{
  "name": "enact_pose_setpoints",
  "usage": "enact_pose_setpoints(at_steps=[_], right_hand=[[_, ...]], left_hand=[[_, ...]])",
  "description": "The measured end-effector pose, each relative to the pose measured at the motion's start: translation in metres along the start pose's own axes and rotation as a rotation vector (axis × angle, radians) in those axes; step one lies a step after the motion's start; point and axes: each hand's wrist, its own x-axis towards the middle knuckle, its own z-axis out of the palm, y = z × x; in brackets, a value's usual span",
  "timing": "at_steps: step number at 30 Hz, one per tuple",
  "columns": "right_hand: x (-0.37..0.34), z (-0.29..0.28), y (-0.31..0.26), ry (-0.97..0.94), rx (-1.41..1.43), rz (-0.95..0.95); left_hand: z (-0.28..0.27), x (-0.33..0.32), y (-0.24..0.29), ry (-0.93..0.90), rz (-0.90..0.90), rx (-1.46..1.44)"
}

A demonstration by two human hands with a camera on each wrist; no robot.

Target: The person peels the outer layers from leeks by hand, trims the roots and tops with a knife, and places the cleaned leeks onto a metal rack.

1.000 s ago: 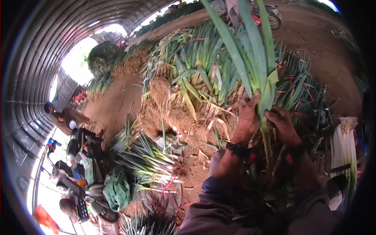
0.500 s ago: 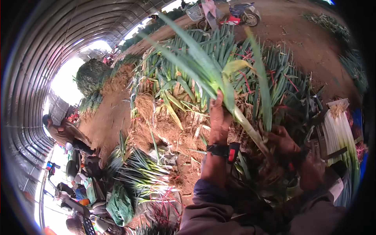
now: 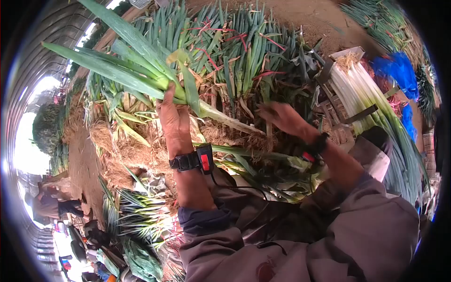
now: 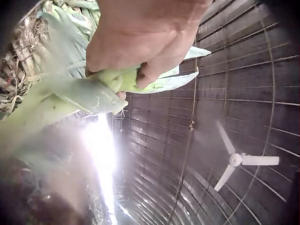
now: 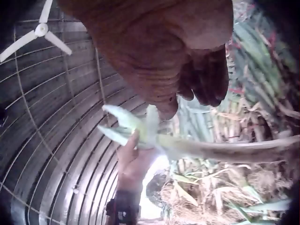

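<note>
A large green onion [image 3: 221, 115] lies slantwise in front of me, its leaves fanning to the upper left and its roots toward the lower right. My left hand [image 3: 174, 120] grips it where the leaves split from the stalk. In the left wrist view the fingers of that left hand [image 4: 145, 42] wrap over the pale green neck. A loose leaf [image 3: 190, 91] bends down beside the grip. My right hand [image 3: 286, 121] hovers near the root end, fingers loosely bent and nothing visible in them. The right wrist view shows the right hand [image 5: 164, 61] above the stalk [image 5: 225, 150].
Bundled green onions [image 3: 235, 56] tied with red strips stand behind my hands. To the right, trimmed white-stalked onions [image 3: 359, 87] lie on a wooden rack, with blue plastic [image 3: 399, 73] beyond. A smaller pile [image 3: 141, 214] and a green sack [image 3: 141, 258] are at lower left.
My left hand has swung the onion from upright to slanting, moving left. The right hand has let go of a leaf and now sits apart near the roots. The view has turned right.
</note>
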Motion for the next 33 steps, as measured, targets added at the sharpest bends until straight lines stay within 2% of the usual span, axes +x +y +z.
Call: enact_pose_setpoints(at_steps=[2, 5, 7, 8, 9, 11, 13, 15, 17, 18, 20, 22, 23, 24, 25, 27, 28, 30, 31, 33], right_hand=[[0.042, -0.006, -0.063, -0.079, -0.156, -0.068], [0.086, 0.020, -0.101, -0.168, -0.271, -0.046], [0.107, 0.041, -0.098, -0.065, 0.153, -0.154], [0.113, 0.046, -0.085, -0.071, 0.155, -0.149], [0.124, 0.055, -0.063, 0.129, 0.044, -0.551], [0.122, 0.060, -0.059, 0.320, -0.069, -0.951], [0.097, 0.054, -0.080, 0.030, 0.962, -0.056], [0.092, 0.050, -0.080, 0.012, 1.026, -0.071], [0.067, 0.035, -0.081, -0.100, 0.710, -0.169], [0.048, 0.026, -0.087, -0.118, 0.616, -0.150], [0.020, 0.033, -0.039, -0.174, 0.390, -0.152], [-0.026, 0.038, -0.004, -0.319, -0.032, -0.106], [-0.055, 0.048, 0.040, -0.414, -0.171, 0.012], [-0.081, 0.056, 0.080, -0.505, -0.308, 0.139], [-0.098, 0.057, 0.099, -0.498, -0.307, 0.150], [-0.118, 0.051, 0.121, -0.726, -0.466, 0.107], [-0.117, 0.040, 0.107, -0.743, -0.298, 0.032], [-0.100, 0.034, 0.049, -0.594, -0.455, -0.112], [-0.085, 0.032, 0.031, -0.450, -0.431, -0.082], [-0.062, 0.026, -0.006, -0.172, -0.382, -0.069]], left_hand=[[0.004, 0.001, -0.007, -0.095, 0.003, 0.000], [0.017, -0.004, -0.017, -0.125, -0.051, -0.016], [0.016, -0.002, -0.024, -0.123, -0.031, 0.018], [0.014, -0.001, -0.024, -0.140, -0.046, 0.002], [0.012, 0.000, -0.023, -0.158, -0.056, -0.012], [0.012, -0.003, -0.016, -0.111, -0.029, -0.038], [0.009, -0.006, -0.012, -0.155, -0.043, -0.014], [0.011, -0.004, -0.014, -0.114, -0.014, -0.005], [0.007, -0.002, -0.015, -0.074, 0.156, 0.007], [0.001, 0.001, -0.015, -0.067, 0.160, 0.004], [-0.014, 0.008, -0.011, -0.015, 0.196, -0.026], [-0.021, 0.012, -0.003, 0.013, 0.237, -0.037], [-0.022, 0.011, -0.001, 0.032, 0.268, -0.043], [-0.019, 0.002, 0.004, 0.067, 0.195, -0.032], [-0.018, 0.001, 0.000, 0.061, 0.184, -0.034], [-0.018, 0.005, -0.013, 0.153, 0.116, 0.003], [-0.022, 0.001, -0.021, 0.207, 0.070, 0.023], [-0.028, 0.007, -0.025, 0.141, 0.024, 0.025], [-0.029, 0.015, -0.024, 0.078, 0.013, 0.027], [-0.034, 0.022, -0.025, 0.102, 0.058, 0.041]])
